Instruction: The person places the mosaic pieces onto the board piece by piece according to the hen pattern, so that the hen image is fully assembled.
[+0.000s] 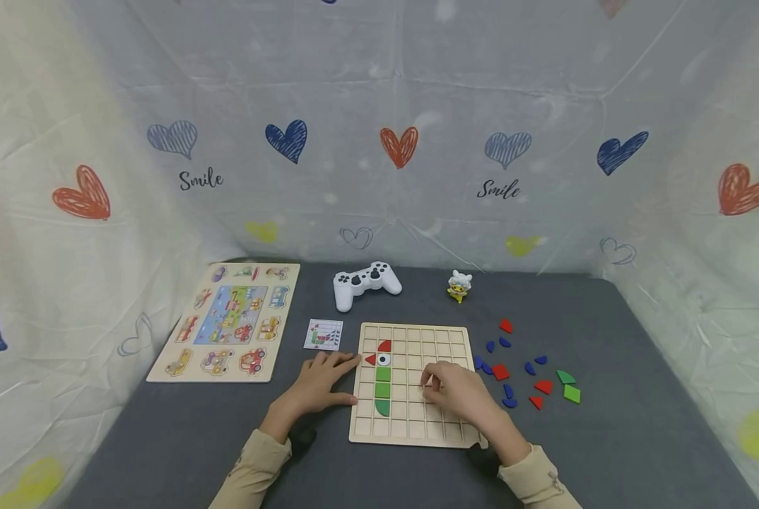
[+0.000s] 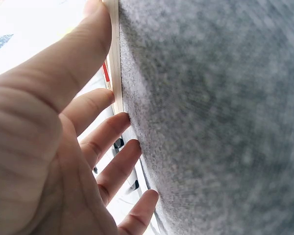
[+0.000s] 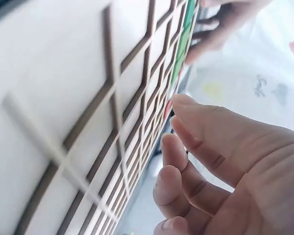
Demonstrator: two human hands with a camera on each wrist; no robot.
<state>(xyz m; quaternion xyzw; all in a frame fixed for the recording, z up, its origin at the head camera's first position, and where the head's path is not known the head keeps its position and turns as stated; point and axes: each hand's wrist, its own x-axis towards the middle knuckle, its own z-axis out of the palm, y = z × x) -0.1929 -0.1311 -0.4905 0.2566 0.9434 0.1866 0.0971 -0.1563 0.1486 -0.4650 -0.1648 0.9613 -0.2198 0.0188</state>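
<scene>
A wooden grid board lies in front of me. Its left columns hold a red quarter-round piece, a red triangle, an eye tile, two green squares and a dark green quarter-round piece. My left hand rests at the board's left edge, thumb and fingers spread, with fingertips touching the rim in the left wrist view. Over the board's right half hovers my right hand. Its fingers are loosely bent, and no piece shows between thumb and forefinger in the right wrist view.
Right of the board lie loose blue half-rounds, red pieces and green pieces. A pattern card sits at upper left, near a vehicle puzzle. Behind stand a white game controller and a small figurine.
</scene>
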